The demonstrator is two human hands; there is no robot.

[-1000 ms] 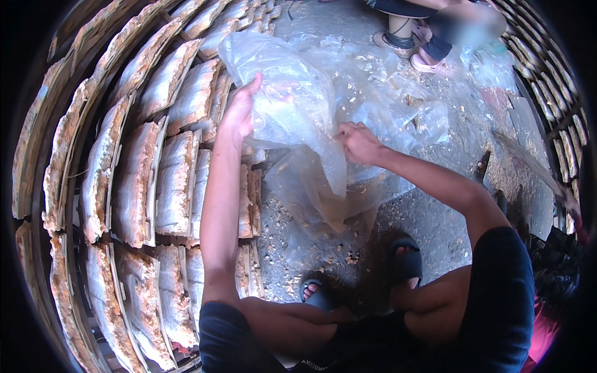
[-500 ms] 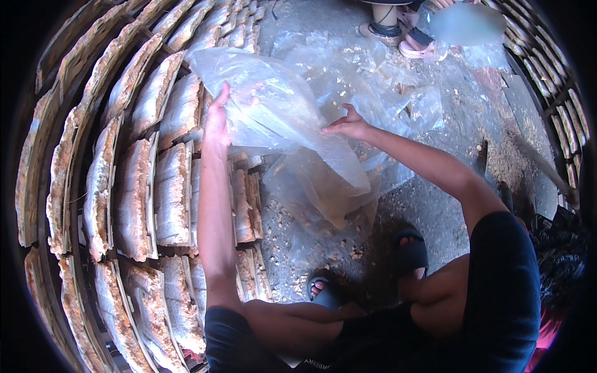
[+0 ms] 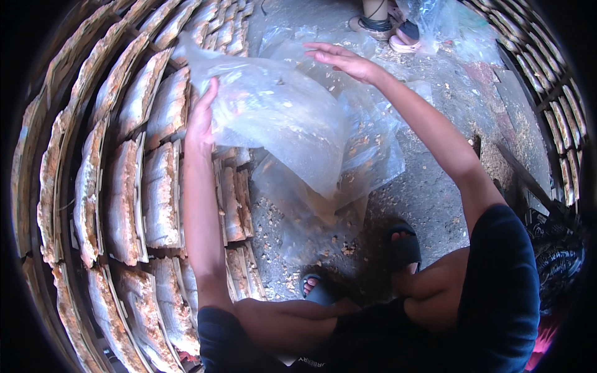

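A large clear plastic bag [image 3: 280, 105] is spread in the air in front of me, billowed and creased. My left hand [image 3: 202, 118] has hold of its left edge, one digit pointing up and the other fingers partly hidden by the film. Above the bag's upper right side is my right hand [image 3: 348, 63], its fingers stretched out and nothing gripped in them. More crumpled clear plastic sheeting [image 3: 373, 133] lies on the floor beneath and beyond the bag.
Racks of rough, crusted slabs [image 3: 163, 193] rise close along my left, and similar racks [image 3: 563, 118] stand at the far right. Pale crumbs litter the grey floor [image 3: 429, 186]. Another person's feet [image 3: 388, 31] are at the top. A dark bar [image 3: 525, 174] leans at the right.
My right hand has let go of the bag's right side and moved up and away with fingers extended. The bag has opened out wider. My left hand has shifted slightly left.
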